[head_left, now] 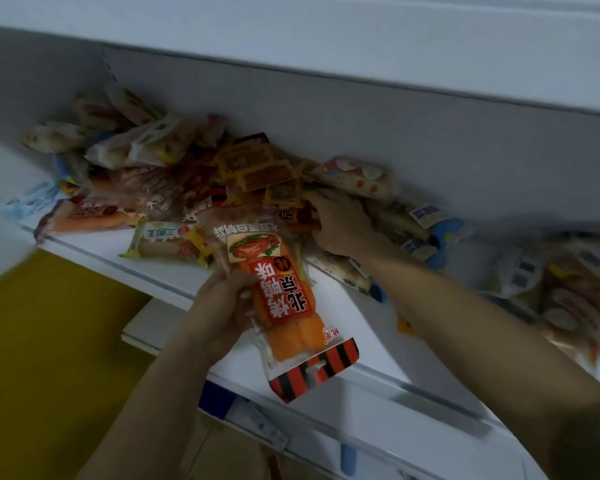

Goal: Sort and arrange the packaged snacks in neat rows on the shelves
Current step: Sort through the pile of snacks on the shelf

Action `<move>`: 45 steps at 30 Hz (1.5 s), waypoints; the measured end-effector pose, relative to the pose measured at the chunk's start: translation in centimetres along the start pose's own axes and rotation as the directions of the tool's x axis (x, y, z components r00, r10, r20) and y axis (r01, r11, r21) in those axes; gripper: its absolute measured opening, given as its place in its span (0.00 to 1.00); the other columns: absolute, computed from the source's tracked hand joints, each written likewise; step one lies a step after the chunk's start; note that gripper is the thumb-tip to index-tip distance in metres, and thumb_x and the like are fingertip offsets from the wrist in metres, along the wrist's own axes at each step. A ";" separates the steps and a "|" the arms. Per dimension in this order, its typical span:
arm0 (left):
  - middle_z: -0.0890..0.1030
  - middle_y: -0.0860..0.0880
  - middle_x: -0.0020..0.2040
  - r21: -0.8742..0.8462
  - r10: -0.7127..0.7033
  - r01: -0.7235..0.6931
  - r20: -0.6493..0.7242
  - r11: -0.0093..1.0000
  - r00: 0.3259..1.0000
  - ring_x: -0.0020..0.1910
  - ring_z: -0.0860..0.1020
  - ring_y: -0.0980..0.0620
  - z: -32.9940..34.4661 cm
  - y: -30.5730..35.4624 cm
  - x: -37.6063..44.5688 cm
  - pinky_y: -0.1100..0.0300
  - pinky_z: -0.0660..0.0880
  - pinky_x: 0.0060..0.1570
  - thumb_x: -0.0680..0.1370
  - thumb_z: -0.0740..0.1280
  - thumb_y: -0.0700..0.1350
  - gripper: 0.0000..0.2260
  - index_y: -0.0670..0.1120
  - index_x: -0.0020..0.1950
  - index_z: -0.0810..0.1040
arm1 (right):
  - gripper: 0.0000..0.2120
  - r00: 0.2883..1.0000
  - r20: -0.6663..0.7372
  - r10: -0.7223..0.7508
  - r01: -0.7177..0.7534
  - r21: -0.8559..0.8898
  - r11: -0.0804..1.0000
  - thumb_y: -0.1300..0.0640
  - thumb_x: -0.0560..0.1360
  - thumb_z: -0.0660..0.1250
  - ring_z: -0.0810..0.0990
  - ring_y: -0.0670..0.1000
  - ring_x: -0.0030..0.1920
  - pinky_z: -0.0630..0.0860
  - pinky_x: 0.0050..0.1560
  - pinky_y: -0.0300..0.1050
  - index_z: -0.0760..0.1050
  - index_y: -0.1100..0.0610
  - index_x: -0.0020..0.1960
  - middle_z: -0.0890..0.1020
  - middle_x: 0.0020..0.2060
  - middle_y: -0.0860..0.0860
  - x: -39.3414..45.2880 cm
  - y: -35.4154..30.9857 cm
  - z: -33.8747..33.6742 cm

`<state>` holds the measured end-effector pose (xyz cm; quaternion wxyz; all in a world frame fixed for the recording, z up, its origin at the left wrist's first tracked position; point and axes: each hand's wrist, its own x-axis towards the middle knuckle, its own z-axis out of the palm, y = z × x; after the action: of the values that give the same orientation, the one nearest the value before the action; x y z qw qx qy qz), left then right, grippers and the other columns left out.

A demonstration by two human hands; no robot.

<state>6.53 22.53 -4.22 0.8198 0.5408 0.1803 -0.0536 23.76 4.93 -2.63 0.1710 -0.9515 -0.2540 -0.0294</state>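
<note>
A white shelf [94, 251] is running across the view, and a loose heap of packaged snacks [174, 174] is lying on it from its left end toward the back wall. At the shelf's left front edge a flat orange packet [90, 216] is lying partly over the lip, and just beside it a yellow-edged sandwich packet [167, 244] is sitting near the front edge. Deeper in, against the back, yellow-framed small sachets [257, 168] are piling over one another.

The left hand [222, 306] is holding an orange sausage pack [284, 303] out over the shelf's front edge, its grip pinching the pack's left side with the thumb on the printed face and the fingers curled behind. The pack's red-and-black striped header is pointing toward the viewer.

The right hand [340, 220] is reaching into the middle of the heap, palm down. Its fingers are curling into the packets, but whether its grip is pinching one cannot be told. Behind it a cream packet with coloured dots [357, 174] is lying against the back wall. Farther right, blurred white and blue packets [520, 271] are lying along the shelf.
</note>
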 end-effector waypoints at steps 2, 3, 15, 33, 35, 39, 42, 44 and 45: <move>0.71 0.43 0.57 -0.031 0.009 -0.008 0.007 0.999 1.000 0.53 0.71 0.39 -0.4 -0.1 -0.1 0.48 0.76 0.45 0.81 0.63 0.37 0.12 0.45 0.64 0.75 | 0.31 1.000 -0.002 -0.002 0.002 -0.021 1.000 0.54 0.75 0.65 0.68 0.60 0.73 0.68 0.71 0.65 0.64 0.47 0.77 0.70 0.75 0.52 1.4 -0.1 0.1; 0.70 0.43 0.58 -0.039 0.017 -0.017 0.003 0.999 1.000 0.54 0.71 0.39 -0.6 -0.2 -0.1 0.48 0.78 0.46 0.81 0.63 0.37 0.13 0.44 0.66 0.75 | 0.31 1.000 -0.005 -0.007 0.007 -0.034 0.999 0.52 0.75 0.65 0.67 0.61 0.74 0.68 0.71 0.66 0.63 0.46 0.77 0.69 0.76 0.52 1.9 0.1 0.1; 0.84 0.41 0.57 -0.067 0.109 -0.110 -0.010 0.992 0.994 0.56 0.84 0.40 -0.1 0.2 0.7 0.43 0.84 0.48 0.79 0.65 0.34 0.18 0.44 0.69 0.74 | 0.26 0.986 -0.130 -0.102 0.078 -0.175 0.981 0.44 0.77 0.69 0.76 0.58 0.66 0.76 0.60 0.55 0.70 0.47 0.72 0.77 0.67 0.52 -0.5 1.7 -2.8; 0.83 0.41 0.61 -0.073 0.138 -0.141 -0.056 0.987 0.989 0.53 0.86 0.44 3.9 -0.4 2.2 0.48 0.84 0.46 0.84 0.62 0.38 0.19 0.49 0.74 0.67 | 0.20 0.939 -0.241 0.247 -0.212 0.165 0.963 0.44 0.81 0.65 0.81 0.53 0.54 0.79 0.47 0.48 0.69 0.40 0.72 0.81 0.60 0.46 -16.2 2.9 -6.7; 0.83 0.40 0.61 -0.090 0.139 -0.143 -0.044 0.986 0.989 0.56 0.85 0.42 4.5 -0.6 2.0 0.42 0.83 0.52 0.84 0.63 0.41 0.16 0.48 0.73 0.70 | 0.19 0.928 -0.292 0.232 -0.188 0.172 0.967 0.44 0.80 0.65 0.82 0.53 0.52 0.79 0.47 0.47 0.70 0.42 0.70 0.82 0.59 0.47 -16.6 1.1 -5.7; 0.81 0.39 0.66 -0.251 0.105 -0.087 0.058 0.964 0.993 0.65 0.80 0.38 6.4 -1.4 0.6 0.35 0.75 0.65 0.78 0.67 0.61 0.29 0.46 0.74 0.73 | 0.20 0.946 -0.221 0.237 -0.219 0.102 0.970 0.40 0.80 0.61 0.77 0.58 0.57 0.78 0.54 0.56 0.64 0.40 0.71 0.77 0.61 0.52 -16.8 -3.4 -2.8; 0.82 0.38 0.63 -0.147 0.209 -0.202 0.033 0.968 0.977 0.63 0.81 0.37 7.4 -1.9 0.2 0.38 0.79 0.60 0.78 0.72 0.51 0.25 0.44 0.72 0.73 | 0.20 0.970 -0.195 0.145 -0.119 0.142 0.983 0.38 0.80 0.60 0.71 0.54 0.61 0.76 0.58 0.56 0.66 0.41 0.70 0.71 0.63 0.50 -16.7 -5.5 -1.5; 0.84 0.40 0.60 -0.053 0.287 -0.289 -0.046 0.956 0.957 0.60 0.83 0.38 7.0 -2.0 0.5 0.43 0.82 0.55 0.80 0.71 0.41 0.20 0.44 0.71 0.74 | 0.17 0.973 -0.211 0.093 -0.048 0.210 0.976 0.40 0.81 0.61 0.70 0.50 0.61 0.75 0.58 0.53 0.69 0.42 0.68 0.72 0.62 0.47 -16.7 -5.9 -1.4; 0.84 0.39 0.60 -0.038 0.311 -0.314 -0.065 0.949 0.948 0.60 0.83 0.38 6.6 -2.1 0.6 0.45 0.82 0.54 0.80 0.70 0.38 0.21 0.43 0.72 0.73 | 0.16 0.969 -0.231 0.086 -0.026 0.253 0.967 0.42 0.81 0.61 0.70 0.49 0.60 0.74 0.59 0.52 0.71 0.43 0.67 0.73 0.62 0.46 -16.7 -5.8 -1.5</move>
<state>8.02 15.81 -3.90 0.8251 0.5441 0.1173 0.0970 6.46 1.26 -1.78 0.3186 -0.9190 -0.2060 -0.1073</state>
